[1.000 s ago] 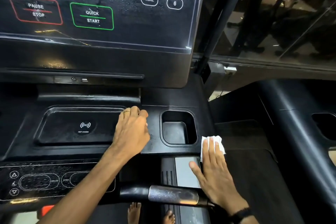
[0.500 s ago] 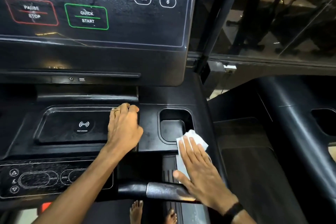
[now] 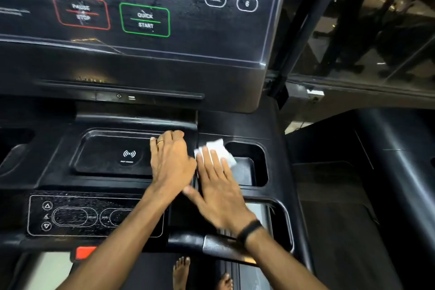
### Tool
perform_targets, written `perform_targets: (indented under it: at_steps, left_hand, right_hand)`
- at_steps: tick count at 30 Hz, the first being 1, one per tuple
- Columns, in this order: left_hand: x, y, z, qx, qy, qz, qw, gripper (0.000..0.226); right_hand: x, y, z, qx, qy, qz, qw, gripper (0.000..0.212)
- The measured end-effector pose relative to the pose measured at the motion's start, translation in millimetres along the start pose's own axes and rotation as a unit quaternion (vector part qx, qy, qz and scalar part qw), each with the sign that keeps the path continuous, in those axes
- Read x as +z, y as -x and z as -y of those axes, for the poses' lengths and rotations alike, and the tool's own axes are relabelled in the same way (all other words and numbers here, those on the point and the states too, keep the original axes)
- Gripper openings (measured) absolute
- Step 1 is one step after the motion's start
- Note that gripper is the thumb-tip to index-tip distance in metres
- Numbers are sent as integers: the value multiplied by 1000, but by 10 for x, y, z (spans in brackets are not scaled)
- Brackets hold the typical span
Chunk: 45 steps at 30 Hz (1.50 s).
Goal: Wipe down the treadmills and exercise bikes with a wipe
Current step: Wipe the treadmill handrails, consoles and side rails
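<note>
The right hand (image 3: 220, 192) lies flat in the middle of the frame w/ its fingers straight and a bit spread, pressing down on the white wipe (image 3: 217, 152). The wipe sits under the fingertips and sticks out past them, up and to the right, so most of it shows beyond the fingers. It rests on the black treadmill (image 3: 235, 125) top, on the strip between the flat phone tray (image 3: 110, 155) on the left and the deep cup hole (image 3: 249, 162) on the right; its right corner hangs a little over the edge of the cup hole. The hand is not curled round the wipe, it just pushes on it from above. A black band (image 3: 249, 231) is on that wrist. The left hand (image 3: 171, 162) is just beside the right one, touching or almost touching it, can't tell which. Its fingers bend over the right end of the phone tray & its fingertips are tucked out of sight, so can't tell if it grips anything; a gold ring (image 3: 160, 142) is on one finger. In the upper left of the frame is the big dark screen (image 3: 146, 7) w/ a red PAUSE/STOP box and a green QUICK START box. Lower left has a small button panel (image 3: 70, 215) w/ arrows. At the bottom middle is a shiny handle bar (image 3: 219, 246) and two bare feet (image 3: 181, 271) below it.
</note>
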<state>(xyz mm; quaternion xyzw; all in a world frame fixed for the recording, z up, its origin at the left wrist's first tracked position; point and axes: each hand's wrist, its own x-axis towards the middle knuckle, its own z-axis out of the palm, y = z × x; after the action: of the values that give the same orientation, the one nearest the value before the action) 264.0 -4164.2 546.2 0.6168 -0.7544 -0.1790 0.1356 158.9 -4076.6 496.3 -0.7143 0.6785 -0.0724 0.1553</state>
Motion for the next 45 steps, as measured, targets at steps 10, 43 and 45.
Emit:
perform_targets:
  at_steps: [10, 43, 45]
  left_hand:
    - [29, -18, -24, 6, 7, 17, 1000, 69]
    - [254, 10, -20, 220, -178, 284, 916, 138]
    - [261, 6, -16, 220, -183, 286, 915, 138]
  right_hand:
    - [-46, -568, -173, 57, 20, -6, 998, 93]
    - [-164, 483, -1397, 221, -90, -64, 969, 97]
    - [-206, 202, -1468, 233, -69, -64, 968, 97]
